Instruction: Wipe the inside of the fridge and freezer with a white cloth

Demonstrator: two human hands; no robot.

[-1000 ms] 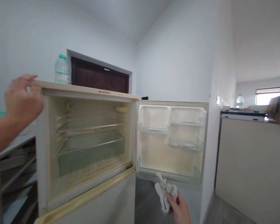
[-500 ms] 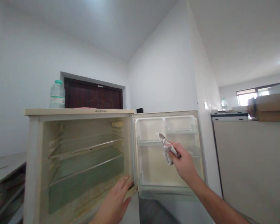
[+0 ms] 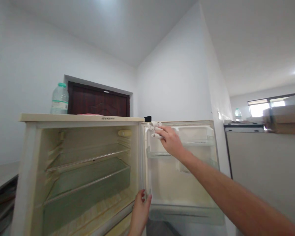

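Observation:
An old cream fridge (image 3: 83, 118) stands with its door (image 3: 167, 183) swung out to the right. My right hand (image 3: 170, 141) presses a bunched white cloth (image 3: 154, 128) to the door's top edge, near the hinge side. Low at the hinge side, my left hand (image 3: 141, 209) is at the gap between the fridge body and the door, thumb and fingers apart, holding nothing. Inside are a clear shelf (image 3: 88, 156) and a greenish clear drawer (image 3: 88, 193). Clear racks (image 3: 186, 209) line the inside of the door.
A water bottle (image 3: 60, 99) stands on top of the fridge, in front of a dark red door (image 3: 98, 102). At the right, a cardboard box (image 3: 285, 118) rests on a pale cabinet (image 3: 265, 167). White walls meet behind the fridge.
My right hand has moved up and left with the cloth, from mid-door to the top edge. My left hand has shifted right to the hinge side. The view has shifted slightly.

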